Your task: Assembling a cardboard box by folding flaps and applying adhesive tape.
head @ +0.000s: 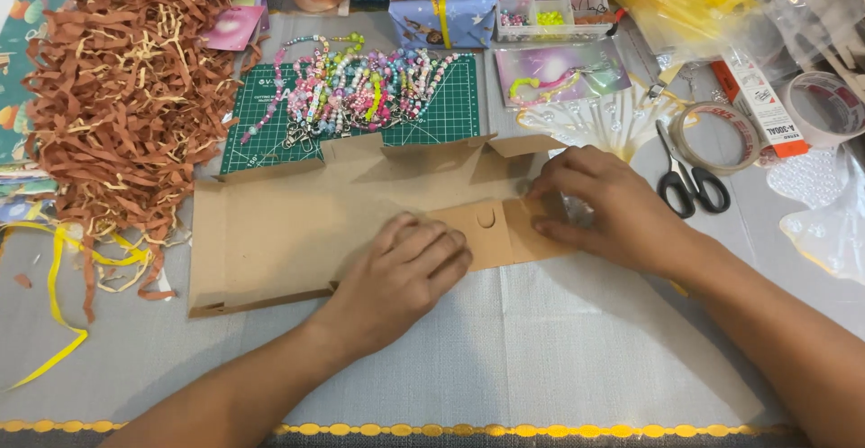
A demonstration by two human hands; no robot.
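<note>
At your far left the heap of brown paper shred [126, 87] spills toward the flat cardboard box blank [297, 223], which lies unfolded on the grey table cover [505, 349] just in front of the green cutting mat [450, 105]; keep those shreds and the yellow ribbon strands [63, 304] off the panel so nothing gets caught under a fold. Your left hand [405, 277] lies palm down on the blank near its middle, fingers flat and closed on nothing, simply pressing; keep that weight steady, since it looks to be what stops the card sliding. Just beyond its fingertips is the tab with the thumb notch [487, 223], lying flat against the panel. Your right hand [604, 209] works the right end flap [532, 232], fingertips pinching or pressing along its edge, though the exact hold is hidden by the fingers. To crease well, I would run those fingertips along the scored line rather than across it, and fold slowly so the card does not tear at the corner. The beaded chains [360, 87] on the mat sit just behind the raised rear flaps; mind them. The scissors [689, 182] and tape roll [716, 137] lie near your right wrist.
</note>
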